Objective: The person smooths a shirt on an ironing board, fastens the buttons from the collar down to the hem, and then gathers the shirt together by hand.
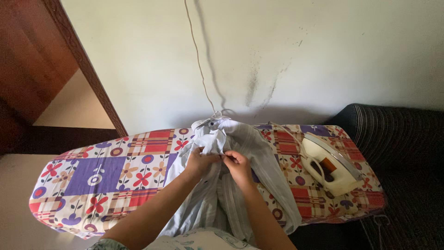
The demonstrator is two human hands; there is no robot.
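Observation:
A pale blue-grey shirt (259, 153) on a hanger lies across a patchwork ironing board (111, 176) with red, purple and flower squares. My left hand (200, 161) and my right hand (238, 164) meet at the shirt's front just below the collar, both pinching the fabric edges together. The hanger's hook (217, 113) shows at the collar, toward the wall. The lower part of the shirt hangs off the board's near edge toward me.
A cream-coloured iron (330, 165) lies on the board's right end, its cord (196, 51) running up the white wall. A dark striped sofa (397, 139) stands at the right. A wooden door frame (88, 69) is at the left.

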